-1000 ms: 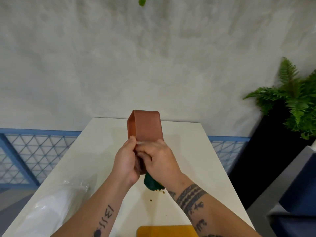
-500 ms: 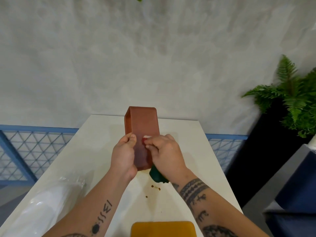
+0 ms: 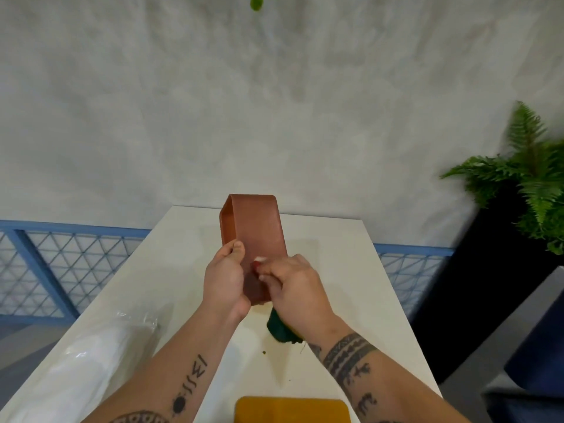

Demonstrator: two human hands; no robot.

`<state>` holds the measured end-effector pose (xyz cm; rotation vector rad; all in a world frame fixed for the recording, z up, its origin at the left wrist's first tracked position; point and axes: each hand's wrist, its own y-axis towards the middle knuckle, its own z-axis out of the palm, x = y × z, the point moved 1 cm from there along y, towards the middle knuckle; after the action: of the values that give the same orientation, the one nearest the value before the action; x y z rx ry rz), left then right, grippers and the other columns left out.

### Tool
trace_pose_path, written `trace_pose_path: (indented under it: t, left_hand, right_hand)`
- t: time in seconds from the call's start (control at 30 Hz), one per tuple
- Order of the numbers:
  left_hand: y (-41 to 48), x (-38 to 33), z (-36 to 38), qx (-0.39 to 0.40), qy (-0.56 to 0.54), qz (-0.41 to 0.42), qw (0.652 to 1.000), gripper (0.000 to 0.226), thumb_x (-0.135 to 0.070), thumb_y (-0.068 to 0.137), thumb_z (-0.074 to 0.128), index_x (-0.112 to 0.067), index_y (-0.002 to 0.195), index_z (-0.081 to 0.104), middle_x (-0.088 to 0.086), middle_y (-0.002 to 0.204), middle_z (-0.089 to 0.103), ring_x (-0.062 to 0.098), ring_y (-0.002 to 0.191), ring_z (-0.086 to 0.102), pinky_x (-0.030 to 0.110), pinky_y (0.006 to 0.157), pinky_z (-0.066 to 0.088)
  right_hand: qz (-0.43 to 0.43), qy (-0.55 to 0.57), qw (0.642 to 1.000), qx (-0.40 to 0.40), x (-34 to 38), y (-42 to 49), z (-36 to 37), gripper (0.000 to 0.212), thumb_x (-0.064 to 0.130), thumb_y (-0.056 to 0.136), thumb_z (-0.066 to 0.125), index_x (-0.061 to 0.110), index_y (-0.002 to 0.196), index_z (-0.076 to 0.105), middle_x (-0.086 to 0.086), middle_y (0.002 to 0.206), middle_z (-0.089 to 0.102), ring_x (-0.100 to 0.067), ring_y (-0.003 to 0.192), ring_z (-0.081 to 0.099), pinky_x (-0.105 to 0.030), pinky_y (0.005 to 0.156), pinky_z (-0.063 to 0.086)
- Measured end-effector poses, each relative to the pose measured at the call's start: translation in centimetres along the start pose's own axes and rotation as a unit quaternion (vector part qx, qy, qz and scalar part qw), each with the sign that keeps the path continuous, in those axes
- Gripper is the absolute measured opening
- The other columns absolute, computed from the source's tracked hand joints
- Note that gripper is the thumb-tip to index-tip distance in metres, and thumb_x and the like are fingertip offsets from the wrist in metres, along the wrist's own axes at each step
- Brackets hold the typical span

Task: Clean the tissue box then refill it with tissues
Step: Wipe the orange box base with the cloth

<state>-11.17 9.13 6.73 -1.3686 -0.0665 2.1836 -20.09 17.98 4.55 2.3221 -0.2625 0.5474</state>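
a: tissue box (image 3: pixel 254 236) is held upright over the table (image 3: pixel 335 270), gripped low by the left hand (image 3: pixel 224 282) so one face is bared for wiping.
b: green cloth (image 3: pixel 280 329) is clutched in the curled right hand (image 3: pixel 296 290), mostly hidden. whitish bit (image 3: pixel 260 260) at its fingertips (image 3: pixel 272 270) can't be made out; yellow object (image 3: pixel 293 410) is cut off.

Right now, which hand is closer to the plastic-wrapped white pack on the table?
Left. The left hand grips the brown box just beyond the pack; the right hand, holding a green cloth, is on the box's other side, farther off.
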Motion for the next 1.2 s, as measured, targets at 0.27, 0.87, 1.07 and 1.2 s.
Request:
trace_pose_path:
  t: [0.27,0.87,1.07,1.2]
  left_hand:
    - [0.1,-0.5,-0.9,-0.028,0.032,0.017,0.999,0.024,-0.034,0.106,0.049,-0.028,0.118,0.069,0.002,0.115,0.076,0.034,0.106,0.072,0.067,0.087,0.056]
    - [-1.8,2.0,-1.8,-0.040,0.248,0.121,0.960,0.027,-0.024,0.104,0.055,-0.024,0.128,0.070,-0.006,0.117,0.073,0.018,0.109,0.067,0.044,0.102,0.053]
    - [-0.8,0.1,-1.9,-0.057,0.163,0.103,0.980,0.020,-0.017,0.103,0.058,-0.019,0.115,0.074,0.002,0.111,0.075,0.024,0.108,0.069,0.046,0.101,0.055]
    - [-0.3,-1.3,-2.2,-0.072,0.108,0.070,0.989,0.017,-0.022,0.105,0.054,-0.020,0.110,0.071,0.004,0.111,0.074,0.028,0.102,0.070,0.052,0.092,0.058]
  right_hand:
    - [0.037,0.029,0.998,-0.032,-1.8,-3.6,0.3,0.018,0.010,0.090,0.071,0.025,0.096,0.076,0.016,0.105,0.073,-0.007,0.090,0.058,-0.021,0.086,0.049]
    - [0.113,0.067,0.988,-0.083,-1.0,5.1,-1.8,0.018,0.016,0.093,0.068,0.027,0.103,0.077,0.019,0.112,0.072,-0.002,0.101,0.053,-0.022,0.099,0.043]
    - [0.057,0.081,0.995,-0.003,1.1,-0.5,1.2,0.020,0.013,0.091,0.069,0.029,0.102,0.077,0.024,0.114,0.071,0.001,0.099,0.052,-0.012,0.095,0.040]
    - [0.103,0.130,0.984,0.062,0.4,-3.8,1.5,0.023,0.015,0.093,0.070,0.036,0.101,0.076,0.034,0.109,0.068,-0.001,0.104,0.057,-0.018,0.093,0.048]
